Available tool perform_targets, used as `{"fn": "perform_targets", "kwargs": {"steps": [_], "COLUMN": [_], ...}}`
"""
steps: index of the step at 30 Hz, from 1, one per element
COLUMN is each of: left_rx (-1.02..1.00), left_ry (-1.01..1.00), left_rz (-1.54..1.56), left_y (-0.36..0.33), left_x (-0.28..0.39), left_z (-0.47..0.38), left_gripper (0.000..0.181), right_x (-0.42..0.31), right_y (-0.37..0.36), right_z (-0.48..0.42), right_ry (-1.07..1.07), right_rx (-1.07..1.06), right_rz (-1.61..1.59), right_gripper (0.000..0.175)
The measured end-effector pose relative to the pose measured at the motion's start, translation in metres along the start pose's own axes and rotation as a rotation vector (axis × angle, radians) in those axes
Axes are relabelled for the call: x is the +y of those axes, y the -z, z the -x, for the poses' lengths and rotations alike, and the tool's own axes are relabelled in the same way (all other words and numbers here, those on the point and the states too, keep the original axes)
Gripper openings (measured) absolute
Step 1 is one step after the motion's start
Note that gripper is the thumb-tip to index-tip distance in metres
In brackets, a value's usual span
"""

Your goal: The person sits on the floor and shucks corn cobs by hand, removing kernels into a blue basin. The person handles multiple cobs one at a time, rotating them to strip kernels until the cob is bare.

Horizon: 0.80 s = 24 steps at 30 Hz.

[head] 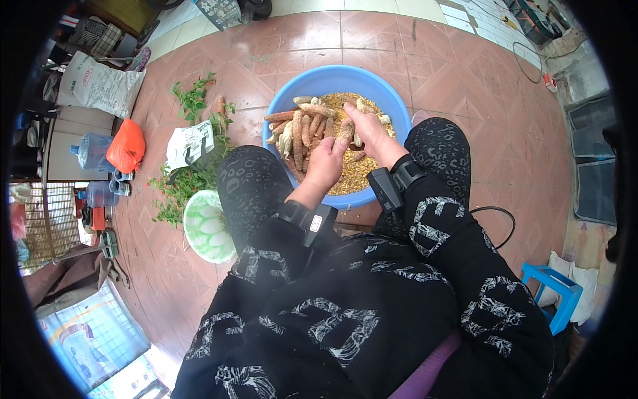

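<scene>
Between my knees a blue plastic basin [335,73] stands on the floor. Loose yellow corn kernels [356,182] cover its bottom. A heap of bare corn cobs [298,130], reddish and pale, fills its left side. My left hand [323,162] grips a corn cob [345,132] above the kernels, thumb along it. Close against that cob's right side is my right hand [371,133], its thumb stretched out towards the far rim. Its other fingers are largely hidden, so its hold is unclear. More pale cobs [365,105] lie just beyond it.
Left of my knee are a white bin with a green-patterned liner [209,227], leafy pepper plants [172,192] and a white bag [189,144]. Farther left lie an orange plastic bag [126,145], water jugs [95,151] and a woven sack [99,82]. A blue stool [553,284] stands right.
</scene>
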State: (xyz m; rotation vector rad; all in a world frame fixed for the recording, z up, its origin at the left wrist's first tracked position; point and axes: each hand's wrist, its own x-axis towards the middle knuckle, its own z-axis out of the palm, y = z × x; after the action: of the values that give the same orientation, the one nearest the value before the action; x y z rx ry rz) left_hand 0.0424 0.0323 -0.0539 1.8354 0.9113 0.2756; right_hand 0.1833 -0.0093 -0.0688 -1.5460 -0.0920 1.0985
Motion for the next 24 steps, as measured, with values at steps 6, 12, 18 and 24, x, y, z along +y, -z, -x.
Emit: {"fn": "perform_targets", "kwargs": {"steps": [6,12,18,24], "left_rx": [-0.031,-0.148,-0.424,-0.489], "left_ry": [-0.090,0.125,0.533,0.612], "left_rz": [-0.375,0.167,1.143,1.436], "left_y": [0.005,0.011,0.029,0.027], "left_x": [0.008,0.001,0.007,0.010], "left_z": [0.012,-0.001,0.006,0.007], "left_gripper": [0.036,0.029,0.033,0.046], "right_x": [-0.010,-0.012,-0.010,-0.001], "right_y": [-0.004,-0.002,0.003,0.001], "right_z": [0.015,0.016,0.009,-0.007], "right_ry": [-0.054,-0.038,0.025,-0.050], "right_rx": [0.018,0.006,-0.095,-0.054], "right_rz": [0.142,0.162,0.096,-0.198], "right_gripper": [0.040,0.038,0.041,0.047]}}
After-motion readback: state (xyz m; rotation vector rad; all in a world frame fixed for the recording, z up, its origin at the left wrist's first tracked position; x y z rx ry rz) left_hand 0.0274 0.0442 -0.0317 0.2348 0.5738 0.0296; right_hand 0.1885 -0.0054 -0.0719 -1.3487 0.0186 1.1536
